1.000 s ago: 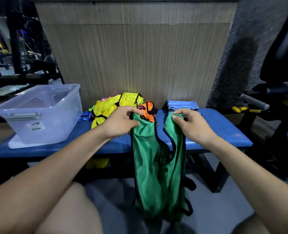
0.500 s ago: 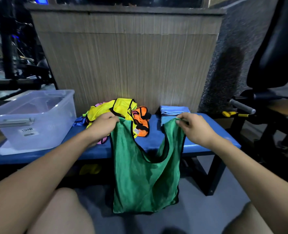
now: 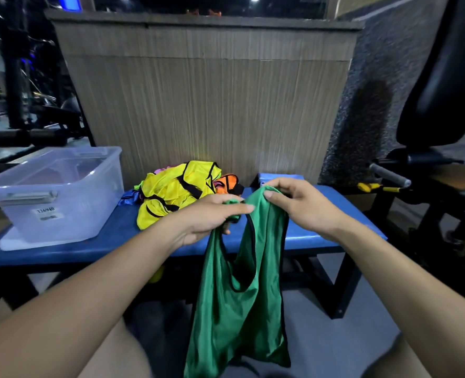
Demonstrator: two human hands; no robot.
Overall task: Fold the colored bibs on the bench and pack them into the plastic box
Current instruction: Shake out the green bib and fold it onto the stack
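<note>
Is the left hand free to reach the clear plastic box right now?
Probably not yet: the left hand grips the green mesh bib. Path to the clear plastic box looks unobstructed.

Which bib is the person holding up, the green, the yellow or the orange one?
The green bib. Both hands pinch its top and it hangs before the bench; the yellow bib and orange bib lie piled on it.
</note>
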